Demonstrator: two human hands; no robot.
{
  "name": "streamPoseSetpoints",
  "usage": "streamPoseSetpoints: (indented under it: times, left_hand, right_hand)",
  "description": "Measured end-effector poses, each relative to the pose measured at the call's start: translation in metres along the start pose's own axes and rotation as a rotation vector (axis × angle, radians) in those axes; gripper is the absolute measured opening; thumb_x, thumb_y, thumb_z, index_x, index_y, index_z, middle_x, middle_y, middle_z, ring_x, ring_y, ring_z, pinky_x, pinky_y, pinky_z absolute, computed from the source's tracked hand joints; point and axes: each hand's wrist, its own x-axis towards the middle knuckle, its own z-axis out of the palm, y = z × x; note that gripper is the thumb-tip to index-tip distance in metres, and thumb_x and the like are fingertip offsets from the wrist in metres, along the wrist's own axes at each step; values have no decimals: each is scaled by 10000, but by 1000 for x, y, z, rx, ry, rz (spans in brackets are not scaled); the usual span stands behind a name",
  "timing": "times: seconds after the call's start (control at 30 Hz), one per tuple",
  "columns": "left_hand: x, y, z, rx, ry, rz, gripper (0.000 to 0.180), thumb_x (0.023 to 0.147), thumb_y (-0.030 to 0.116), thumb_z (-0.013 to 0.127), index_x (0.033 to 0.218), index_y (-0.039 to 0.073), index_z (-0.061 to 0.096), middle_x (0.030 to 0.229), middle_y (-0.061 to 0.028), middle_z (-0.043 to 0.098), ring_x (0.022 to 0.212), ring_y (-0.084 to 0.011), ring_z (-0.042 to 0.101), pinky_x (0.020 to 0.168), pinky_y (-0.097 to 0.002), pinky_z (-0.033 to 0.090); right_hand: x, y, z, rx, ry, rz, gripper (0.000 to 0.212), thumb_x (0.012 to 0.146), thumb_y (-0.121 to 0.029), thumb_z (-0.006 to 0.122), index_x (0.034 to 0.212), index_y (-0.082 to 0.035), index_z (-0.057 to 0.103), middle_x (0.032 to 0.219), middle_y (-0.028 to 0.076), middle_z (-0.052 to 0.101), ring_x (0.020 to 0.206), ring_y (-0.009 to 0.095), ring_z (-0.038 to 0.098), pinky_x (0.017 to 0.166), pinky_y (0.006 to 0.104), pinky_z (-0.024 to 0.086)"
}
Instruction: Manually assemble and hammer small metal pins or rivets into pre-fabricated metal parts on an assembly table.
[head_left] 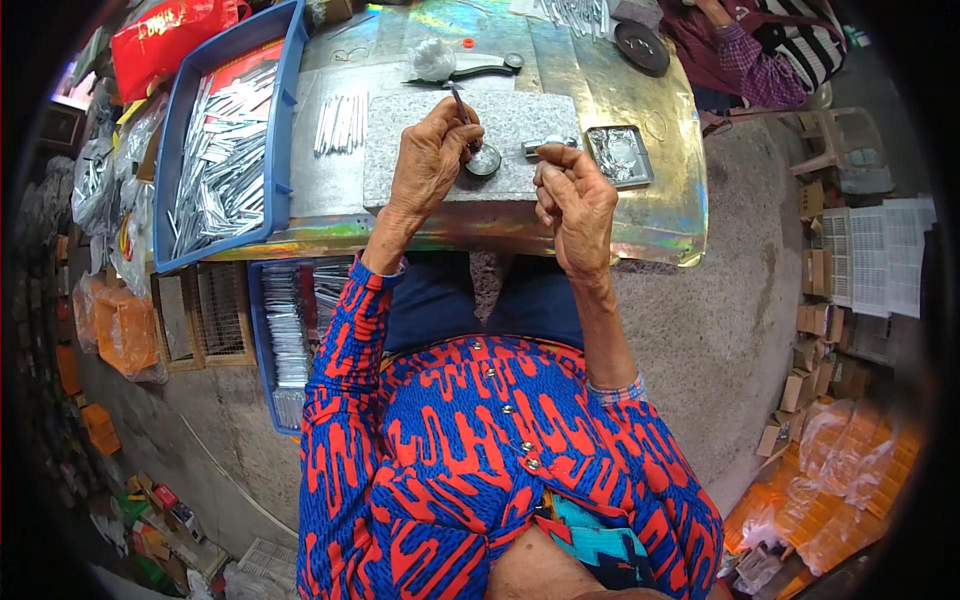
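Grey stone slab [528, 116]: far-right corner's bare
Blue plastic tray [284, 130]: heaped silver metal strips [225, 165]
Left hand [430, 155]: pinching thin dark rod [457, 100]
Right hand [575, 200]: bunched up, contents? can't tell

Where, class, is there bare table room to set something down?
On the slab, between the black tool and right hand; on the gold sheet, right of the tray. Crowded: the blue bin, heaped with strips, and the dish beside the left hand.
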Motion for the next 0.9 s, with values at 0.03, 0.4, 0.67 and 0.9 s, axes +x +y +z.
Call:
streamPoseSetpoints:
  times: [0.03,0.4,0.67,0.9]
  left_hand:
    - [0,1,0,90,-23,40,30,821,44,550,805,21,539,610,-32,555,542,-71,512,502,-222,414]
    - [1,-9,1,251,-85,327,50,766,19,564,797,7,526,732,-113,580,680,-237,611,576,-309,462]
    - [-5,-18,4,230,-24,384,92,777,6,533,868,15,541,753,-120,574,692,-267,603,587,-305,466]
    - [-6,-24,7,170,13,338,65,780,42,556,833,12,533,706,-116,537,640,-266,560,564,-316,439]
  right_hand:
    - [1,-1,1,-43,6,-4,196,858,-33,490,1024,69,496,753,61,515,514,26,411,418,160,343]
    - [21,-20,21,-382,-92,-80,194,879,-66,479,1027,52,522,699,-6,512,521,17,397,455,168,336]
    - [39,-33,44,-527,-313,-68,327,909,-287,484,768,-9,582,573,-20,461,544,51,418,479,212,340]
    - [34,-33,47,-406,-253,39,243,873,-229,522,765,-16,567,603,-16,468,562,49,419,501,208,344]
